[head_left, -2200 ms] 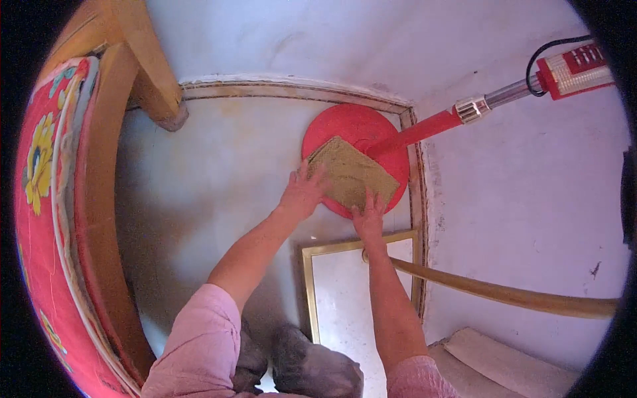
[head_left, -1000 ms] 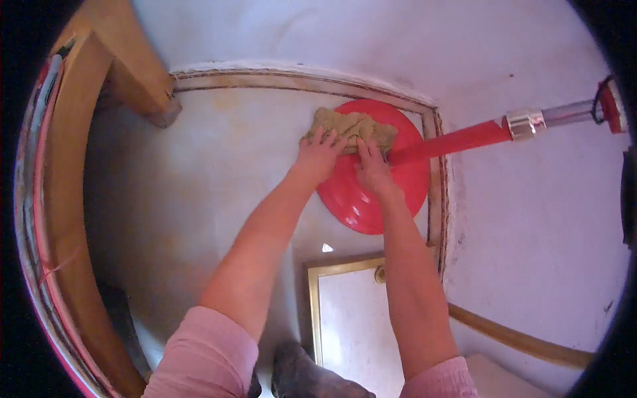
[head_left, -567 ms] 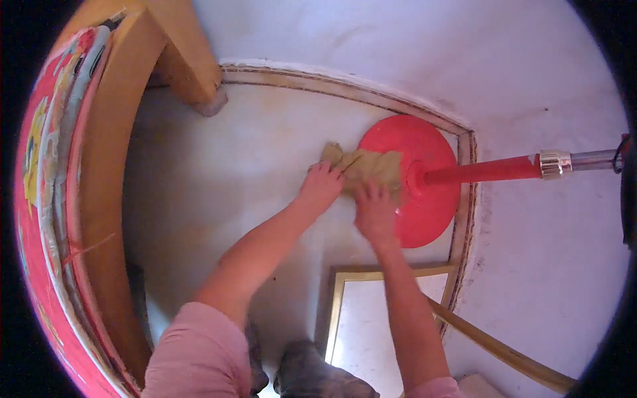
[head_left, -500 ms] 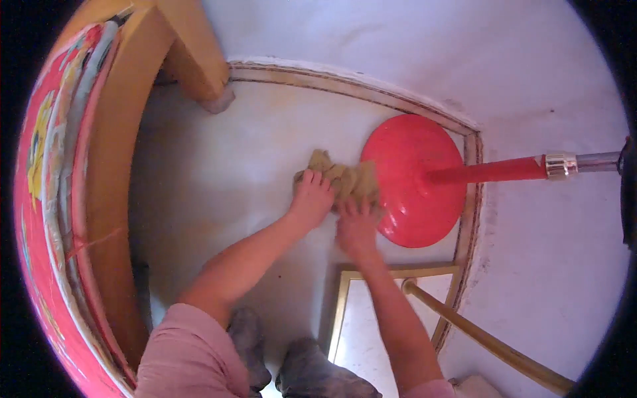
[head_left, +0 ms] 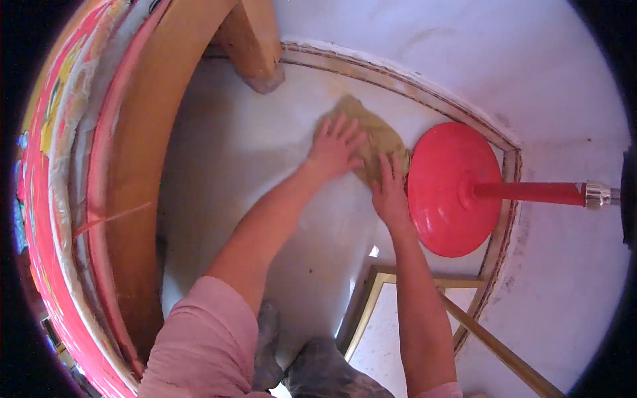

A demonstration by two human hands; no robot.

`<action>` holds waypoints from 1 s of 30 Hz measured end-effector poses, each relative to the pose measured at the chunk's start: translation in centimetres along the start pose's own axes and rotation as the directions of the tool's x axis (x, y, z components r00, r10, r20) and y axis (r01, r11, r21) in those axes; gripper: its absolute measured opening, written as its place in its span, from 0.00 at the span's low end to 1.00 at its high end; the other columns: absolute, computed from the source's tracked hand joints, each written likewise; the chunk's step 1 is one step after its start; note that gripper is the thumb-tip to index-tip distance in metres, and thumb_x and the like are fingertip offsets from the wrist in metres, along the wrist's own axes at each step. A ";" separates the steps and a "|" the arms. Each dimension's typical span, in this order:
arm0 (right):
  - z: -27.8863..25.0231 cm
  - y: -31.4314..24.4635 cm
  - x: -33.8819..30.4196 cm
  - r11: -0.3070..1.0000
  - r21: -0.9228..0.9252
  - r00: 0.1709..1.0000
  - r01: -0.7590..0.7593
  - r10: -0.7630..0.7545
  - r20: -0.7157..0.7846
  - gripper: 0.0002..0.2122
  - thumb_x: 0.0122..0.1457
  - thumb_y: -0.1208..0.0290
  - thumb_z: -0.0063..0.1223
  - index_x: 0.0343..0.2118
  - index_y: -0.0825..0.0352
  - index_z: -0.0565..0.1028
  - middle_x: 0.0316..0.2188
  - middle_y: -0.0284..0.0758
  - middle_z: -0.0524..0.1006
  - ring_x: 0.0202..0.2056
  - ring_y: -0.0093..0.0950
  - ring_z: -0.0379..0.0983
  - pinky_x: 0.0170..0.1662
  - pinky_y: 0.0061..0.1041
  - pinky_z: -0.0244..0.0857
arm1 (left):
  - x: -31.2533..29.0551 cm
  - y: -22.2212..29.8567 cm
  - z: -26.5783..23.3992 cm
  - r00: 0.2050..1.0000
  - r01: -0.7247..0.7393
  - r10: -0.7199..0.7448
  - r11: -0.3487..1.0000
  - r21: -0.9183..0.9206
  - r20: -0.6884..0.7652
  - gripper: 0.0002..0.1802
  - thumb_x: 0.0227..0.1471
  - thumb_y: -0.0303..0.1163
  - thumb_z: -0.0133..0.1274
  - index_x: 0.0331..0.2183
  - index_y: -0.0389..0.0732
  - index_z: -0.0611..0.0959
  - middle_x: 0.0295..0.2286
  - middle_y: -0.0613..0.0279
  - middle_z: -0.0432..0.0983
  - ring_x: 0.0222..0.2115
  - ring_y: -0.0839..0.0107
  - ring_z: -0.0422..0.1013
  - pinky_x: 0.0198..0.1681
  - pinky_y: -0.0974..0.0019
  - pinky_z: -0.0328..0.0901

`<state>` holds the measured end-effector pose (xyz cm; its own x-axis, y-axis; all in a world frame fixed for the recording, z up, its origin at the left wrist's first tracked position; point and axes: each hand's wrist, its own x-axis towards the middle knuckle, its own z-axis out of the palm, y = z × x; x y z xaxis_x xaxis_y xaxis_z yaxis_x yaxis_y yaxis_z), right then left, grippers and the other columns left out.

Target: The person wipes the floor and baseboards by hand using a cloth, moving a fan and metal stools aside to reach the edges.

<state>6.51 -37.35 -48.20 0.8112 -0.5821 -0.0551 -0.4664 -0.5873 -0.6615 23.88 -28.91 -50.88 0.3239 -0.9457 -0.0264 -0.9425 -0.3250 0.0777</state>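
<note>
An olive-brown cloth (head_left: 381, 136) lies spread on the pale floor, just left of a round red stand base (head_left: 431, 219). My left hand (head_left: 333, 149) rests on the cloth's left part, palm down with its fingers spread. At the cloth's lower right edge, beside the red base, is my right hand (head_left: 390, 192); its fingers are extended and apart, and their tips touch the fabric. Neither hand is closed around it.
A red pole (head_left: 531, 192) rises from the base towards the right wall. Below the base is a gold-framed panel (head_left: 385, 312) with a long wooden rod (head_left: 504, 348). A wooden bed frame (head_left: 142, 172) with bedding (head_left: 63, 212) fills the left; its leg (head_left: 255, 53) stands near the back wall.
The cloth was bunched under both hands and now lies flatter and wider. My hands have opened out on it. The whole view has shifted, with the bed and base appearing further right.
</note>
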 end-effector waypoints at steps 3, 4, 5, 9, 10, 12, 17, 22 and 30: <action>-0.5 3.4 2.5 0.964 -0.221 0.989 0.148 -0.144 0.035 0.27 0.53 0.71 0.49 0.57 0.65 0.57 0.57 0.52 0.53 0.58 0.51 0.49 0.58 0.45 0.49 | 3.9 -0.3 -2.9 0.990 0.096 -0.093 0.995 -0.026 0.109 0.39 0.49 0.61 0.41 0.59 0.55 0.57 0.61 0.61 0.43 0.62 0.56 0.36 0.60 0.42 0.32; -0.3 2.3 2.9 0.956 -0.285 0.995 0.066 -0.042 0.090 0.28 0.53 0.70 0.48 0.57 0.65 0.57 0.58 0.52 0.53 0.58 0.53 0.50 0.57 0.46 0.50 | 3.6 -1.0 -2.9 0.974 0.140 -0.133 0.990 -0.025 0.184 0.40 0.49 0.61 0.41 0.60 0.56 0.54 0.61 0.60 0.41 0.62 0.56 0.36 0.61 0.43 0.32; -0.1 1.2 3.1 0.935 -0.354 0.988 -0.010 0.063 0.139 0.28 0.52 0.69 0.47 0.57 0.64 0.56 0.58 0.52 0.52 0.57 0.55 0.50 0.56 0.47 0.52 | 3.1 -1.0 -2.8 0.972 0.142 -0.136 0.990 -0.016 0.193 0.40 0.49 0.61 0.41 0.60 0.56 0.54 0.61 0.60 0.41 0.62 0.56 0.36 0.61 0.43 0.32; 1.8 0.4 1.9 0.886 -0.462 0.997 0.049 -0.015 0.077 0.30 0.52 0.65 0.46 0.58 0.66 0.55 0.59 0.50 0.52 0.58 0.55 0.48 0.57 0.49 0.51 | -1.0 0.5 0.0 0.963 0.264 -0.264 0.964 0.016 0.055 0.40 0.50 0.61 0.40 0.60 0.56 0.53 0.61 0.59 0.40 0.62 0.57 0.35 0.61 0.42 0.33; 2.5 -0.5 0.3 0.881 -0.467 0.994 0.078 -0.033 0.103 0.30 0.52 0.66 0.47 0.58 0.66 0.54 0.60 0.49 0.51 0.59 0.55 0.47 0.57 0.49 0.49 | -2.2 0.1 0.0 0.961 0.276 -0.276 0.961 0.020 0.027 0.39 0.50 0.60 0.39 0.60 0.55 0.54 0.61 0.58 0.41 0.62 0.57 0.36 0.61 0.42 0.33; 3.1 -2.1 -0.4 0.872 -0.479 0.991 0.103 -0.048 0.124 0.31 0.52 0.67 0.47 0.59 0.66 0.54 0.60 0.49 0.51 0.59 0.54 0.46 0.58 0.49 0.48 | -3.2 -2.4 -0.5 0.980 0.198 -0.199 0.980 0.023 0.026 0.38 0.51 0.59 0.40 0.60 0.54 0.56 0.61 0.57 0.43 0.62 0.57 0.37 0.60 0.42 0.34; 6.4 -3.5 0.2 0.910 -0.217 0.925 0.352 -0.303 0.230 0.31 0.51 0.66 0.46 0.60 0.64 0.54 0.61 0.44 0.52 0.61 0.47 0.44 0.60 0.43 0.44 | -5.6 -8.1 -0.9 0.953 0.270 -0.252 0.958 0.096 -0.168 0.34 0.51 0.55 0.43 0.57 0.51 0.62 0.58 0.53 0.53 0.60 0.56 0.45 0.59 0.44 0.40; 8.5 -10.1 -1.2 0.918 -0.286 0.908 0.276 -0.152 0.391 0.28 0.54 0.66 0.44 0.59 0.64 0.55 0.61 0.40 0.53 0.61 0.44 0.46 0.58 0.41 0.49 | -13.3 -7.6 1.0 0.791 0.611 -0.607 0.790 0.046 -0.079 0.33 0.52 0.49 0.44 0.57 0.46 0.61 0.56 0.45 0.52 0.59 0.47 0.45 0.60 0.45 0.40; 6.9 -6.9 -8.7 0.877 -0.315 0.927 0.362 -0.304 0.219 0.23 0.55 0.60 0.45 0.54 0.61 0.62 0.49 0.41 0.65 0.53 0.42 0.58 0.52 0.40 0.57 | -16.6 1.0 -0.8 0.791 0.582 -0.600 0.798 0.157 0.118 0.33 0.52 0.47 0.45 0.57 0.48 0.61 0.56 0.43 0.51 0.56 0.40 0.48 0.59 0.43 0.42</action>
<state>5.08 -24.42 -48.31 0.9712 -0.2379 -0.0143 -0.2266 -0.9033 -0.3643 17.66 -13.49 -49.55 0.8122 -0.5532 -0.1854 -0.5766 -0.8096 -0.1102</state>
